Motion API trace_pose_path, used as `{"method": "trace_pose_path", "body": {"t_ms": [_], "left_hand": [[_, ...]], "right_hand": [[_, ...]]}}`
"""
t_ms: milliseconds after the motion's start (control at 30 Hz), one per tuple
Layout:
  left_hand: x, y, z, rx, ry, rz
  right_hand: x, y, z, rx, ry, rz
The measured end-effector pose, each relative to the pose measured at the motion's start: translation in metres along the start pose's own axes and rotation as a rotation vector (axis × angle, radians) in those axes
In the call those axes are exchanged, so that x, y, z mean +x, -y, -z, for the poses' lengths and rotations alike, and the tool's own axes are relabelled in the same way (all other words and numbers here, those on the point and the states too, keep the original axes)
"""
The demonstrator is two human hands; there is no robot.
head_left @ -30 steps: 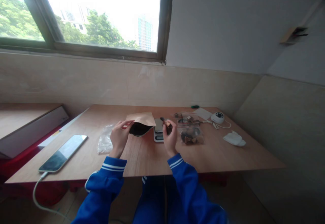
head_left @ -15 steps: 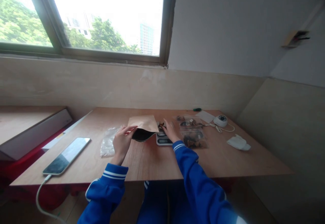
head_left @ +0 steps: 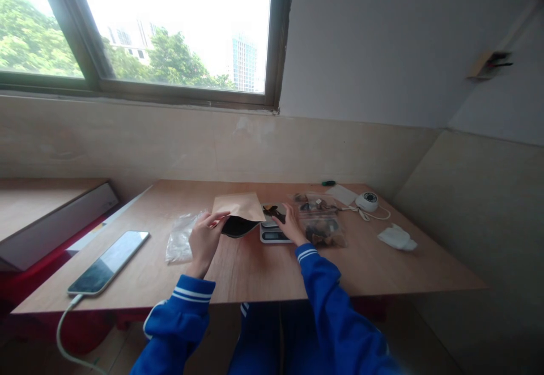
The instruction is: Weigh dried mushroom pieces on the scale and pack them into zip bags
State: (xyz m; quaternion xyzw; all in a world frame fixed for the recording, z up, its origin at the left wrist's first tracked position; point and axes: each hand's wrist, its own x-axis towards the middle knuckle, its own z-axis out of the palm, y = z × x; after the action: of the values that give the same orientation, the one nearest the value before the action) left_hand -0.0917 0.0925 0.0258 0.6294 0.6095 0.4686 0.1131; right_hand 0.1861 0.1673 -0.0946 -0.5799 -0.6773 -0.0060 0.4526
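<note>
My left hand point(head_left: 207, 238) pinches the near edge of a brown paper bag point(head_left: 238, 202), whose dark mouth gapes toward me. Right of the bag stands a small white digital scale point(head_left: 263, 238), partly covered by the bag's edge. Dark and yellowish dried pieces point(head_left: 271, 211) lie on its metal pan. At the pan's right side is my right hand point(head_left: 293, 225), thumb and fingers apart beside the dark pieces; it seems to hold nothing. Close by on the right lie clear zip bags point(head_left: 325, 232) with brown dried pieces inside.
A crumpled clear plastic bag point(head_left: 178, 242) lies left of my left hand. Farther left is a phone point(head_left: 109, 264) on a charging cable. At the right are a white dome camera point(head_left: 366, 201) with its cable, a crumpled white tissue point(head_left: 397, 238) and a white sheet point(head_left: 341, 194).
My right hand has drawn back a little to the right, showing more of the dried pieces on the scale. My left hand and the paper bag stay nearly still.
</note>
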Motion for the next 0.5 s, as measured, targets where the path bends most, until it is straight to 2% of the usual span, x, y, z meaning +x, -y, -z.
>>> {"method": "trace_pose_path", "body": {"t_ms": [200,500], "left_hand": [[-0.002,0.0,-0.003,0.011,-0.006,-0.007],[-0.003,0.0,-0.004,-0.004,0.003,-0.007]], "right_hand": [[-0.011,-0.004,0.01,0.074,-0.045,-0.031],[0.007,-0.013,0.011,0.128,-0.052,-0.138]]}}
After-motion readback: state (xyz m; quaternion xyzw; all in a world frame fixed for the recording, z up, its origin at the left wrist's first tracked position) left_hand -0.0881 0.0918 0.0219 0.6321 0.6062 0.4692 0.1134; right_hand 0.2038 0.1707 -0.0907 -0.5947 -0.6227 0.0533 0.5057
